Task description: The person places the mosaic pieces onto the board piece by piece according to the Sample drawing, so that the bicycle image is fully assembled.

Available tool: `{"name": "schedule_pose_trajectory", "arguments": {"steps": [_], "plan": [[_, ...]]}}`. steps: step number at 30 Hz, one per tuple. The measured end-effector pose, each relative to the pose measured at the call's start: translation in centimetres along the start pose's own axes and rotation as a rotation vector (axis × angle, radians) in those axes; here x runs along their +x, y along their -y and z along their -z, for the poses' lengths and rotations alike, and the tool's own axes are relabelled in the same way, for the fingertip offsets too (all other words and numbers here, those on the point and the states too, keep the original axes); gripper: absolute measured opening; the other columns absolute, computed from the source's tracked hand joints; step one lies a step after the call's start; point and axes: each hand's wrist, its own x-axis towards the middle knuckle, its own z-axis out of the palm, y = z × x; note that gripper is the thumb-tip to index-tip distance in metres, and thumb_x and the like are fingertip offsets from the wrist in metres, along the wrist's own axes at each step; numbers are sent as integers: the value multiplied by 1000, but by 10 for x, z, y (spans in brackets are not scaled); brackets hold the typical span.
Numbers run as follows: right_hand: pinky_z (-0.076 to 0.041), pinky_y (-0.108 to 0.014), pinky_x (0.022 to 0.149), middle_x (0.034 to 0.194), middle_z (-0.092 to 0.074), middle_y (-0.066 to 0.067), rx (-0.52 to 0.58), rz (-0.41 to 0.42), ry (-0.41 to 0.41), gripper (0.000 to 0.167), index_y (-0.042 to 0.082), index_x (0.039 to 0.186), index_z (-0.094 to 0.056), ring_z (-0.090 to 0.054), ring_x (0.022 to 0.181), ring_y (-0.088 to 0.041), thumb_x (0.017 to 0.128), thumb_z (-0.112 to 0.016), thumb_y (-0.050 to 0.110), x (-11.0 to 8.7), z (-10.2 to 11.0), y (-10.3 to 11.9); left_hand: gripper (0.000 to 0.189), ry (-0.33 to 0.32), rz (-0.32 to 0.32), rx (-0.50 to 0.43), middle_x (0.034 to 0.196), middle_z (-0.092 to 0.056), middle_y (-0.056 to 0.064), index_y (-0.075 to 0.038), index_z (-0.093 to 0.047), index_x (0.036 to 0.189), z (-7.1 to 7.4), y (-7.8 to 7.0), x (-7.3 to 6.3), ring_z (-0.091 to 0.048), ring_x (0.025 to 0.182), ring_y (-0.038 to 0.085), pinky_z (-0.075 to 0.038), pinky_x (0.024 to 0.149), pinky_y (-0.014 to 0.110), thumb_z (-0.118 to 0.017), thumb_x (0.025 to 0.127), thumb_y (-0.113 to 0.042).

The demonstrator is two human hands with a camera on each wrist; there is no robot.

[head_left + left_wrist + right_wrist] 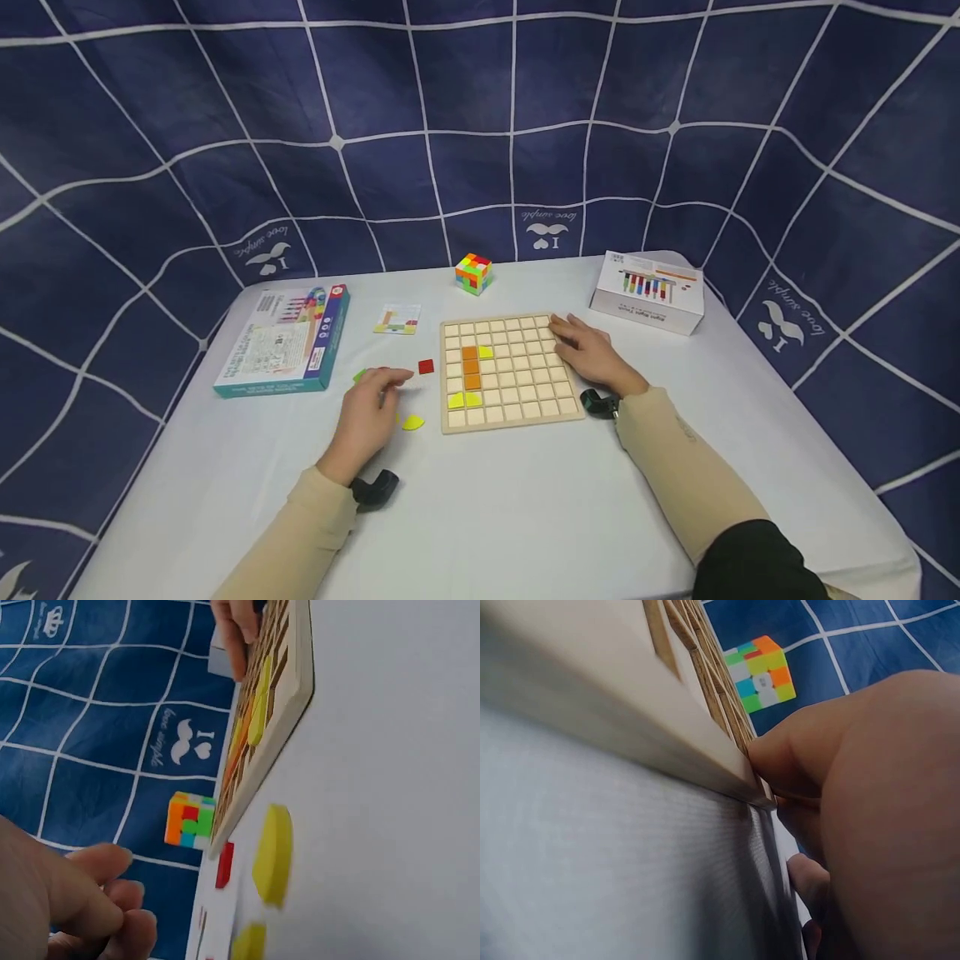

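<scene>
A wooden grid board [517,426] lies on the white table. Three orange squares [470,367] form a column on it, with yellow rounded pieces [465,400] in nearby cells. My right hand [596,354] holds the board's right edge, thumb on the rim [769,761] and other fingers partly hidden. Left of the board, my left hand [365,421] hovers with loosely bent fingers [101,862]; I see nothing between them. Near it are a red square [426,367], a yellow quarter-round piece [413,422] and a yellow-green piece [359,375] partly behind the hand.
A small pattern card [397,319] lies behind the loose pieces. At the left is a teal-edged box [281,342]; a white box [649,292] stands at the back right. A colourful puzzle cube [473,274] sits behind the board, before a blue checked curtain [465,167].
</scene>
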Motion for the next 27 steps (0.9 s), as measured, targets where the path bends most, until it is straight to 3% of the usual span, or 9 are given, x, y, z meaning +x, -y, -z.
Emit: {"name": "schedule_pose_trajectory", "arguments": {"steps": [3,6,11,16,22,27], "plan": [[-5,-62,123,168,-31,0,-16,12,2,51,12,156,-45,-15,159,-35,107,-49,27,2,3,5,28,43,46,26,110,-66,7,-10,-72,124,9,5,-12,-60,95,22,-53,83,39,-62,98,-4],[-6,-62,123,167,-32,-2,-12,18,-9,51,10,155,-45,-16,158,-36,106,-50,25,2,5,8,32,100,68,68,112,-66,6,-11,-72,124,8,9,-21,-62,95,19,-55,86,38,-72,92,-9],[-6,-63,123,167,-32,-1,-8,11,-6,51,11,155,-45,-16,158,-36,107,-51,26,0,3,4,40,146,49,125,108,-67,3,-10,-73,121,-2,11,-26,-60,91,17,-55,82,35,-86,84,-20],[-5,-62,123,168,-32,-1,6,3,2,51,11,155,-46,-16,159,-35,107,-51,26,-4,1,0,39,184,14,173,97,-62,-3,-14,-76,116,-11,11,-23,-53,86,15,-50,75,29,-88,83,-31],[-3,-64,123,168,-31,-2,25,11,0,51,10,155,-45,-15,159,-36,106,-52,25,-5,3,3,23,163,-41,189,101,-65,-5,-19,-79,108,-13,11,-20,-58,92,14,-55,83,33,-84,88,-29],[-4,-64,123,168,-31,-3,18,17,2,51,10,155,-45,-15,158,-36,106,-52,24,-3,2,4,25,157,-67,193,111,-69,-5,-21,-77,113,-12,12,-20,-61,105,17,-55,93,39,-82,89,-25]]}}
